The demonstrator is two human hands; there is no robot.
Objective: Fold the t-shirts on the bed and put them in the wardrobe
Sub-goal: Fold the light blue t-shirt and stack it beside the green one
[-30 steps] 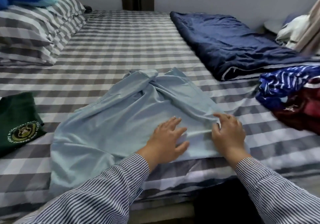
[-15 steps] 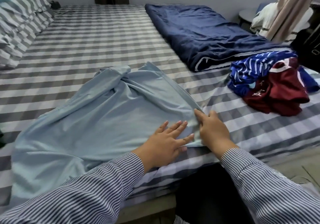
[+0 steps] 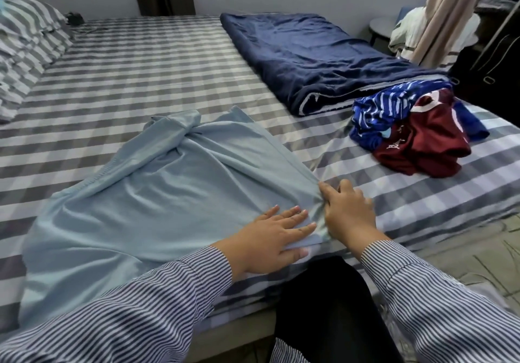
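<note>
Lying flat on the grey-and-white checked bed [image 3: 174, 61], the big light-blue cotton t-shirt [image 3: 157, 199] is spread out near the front edge. The left hand [image 3: 270, 239] presses on its hem with straight fingers. The right hand [image 3: 347, 212] pinches the shirt's corner — bunching it. At two o'clock sits a pile of blue and dark-red shirts [image 3: 413, 134].

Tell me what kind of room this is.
Most likely a bedroom: a bed with a checked sheet, a striped pillow, a folded navy blanket, and clothes piled beside a light blue t-shirt.
</note>
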